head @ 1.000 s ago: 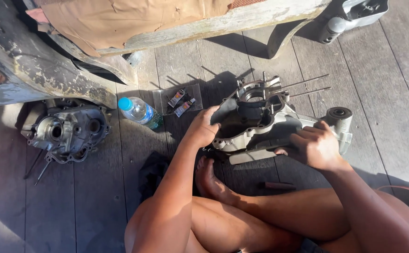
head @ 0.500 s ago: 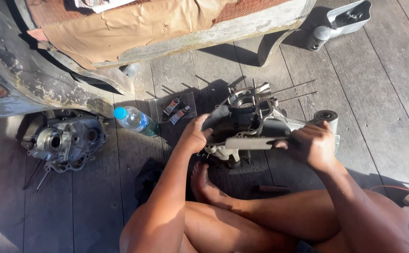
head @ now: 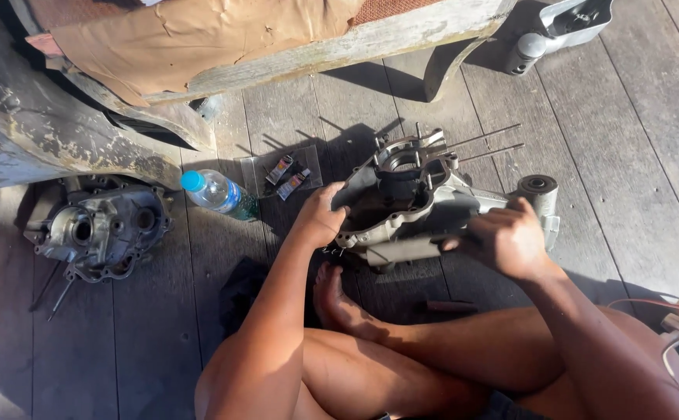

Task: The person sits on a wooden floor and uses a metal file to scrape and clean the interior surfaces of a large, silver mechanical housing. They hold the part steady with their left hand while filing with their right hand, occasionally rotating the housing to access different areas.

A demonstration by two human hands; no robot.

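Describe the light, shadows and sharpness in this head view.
Head view: hard, low sunlight from the right, throwing long shadows leftward off the engine case, its studs and the bottle; bright glare on the planks at the right, deep shade under the bench; both hands, left hand and right hand, look sharp, with no clear motion blur.

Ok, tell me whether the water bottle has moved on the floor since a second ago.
No. The water bottle lies in the same spot beside the clear packet of small tubes on the floorboards; only the head camera shifted, so it sits slightly differently in the picture.
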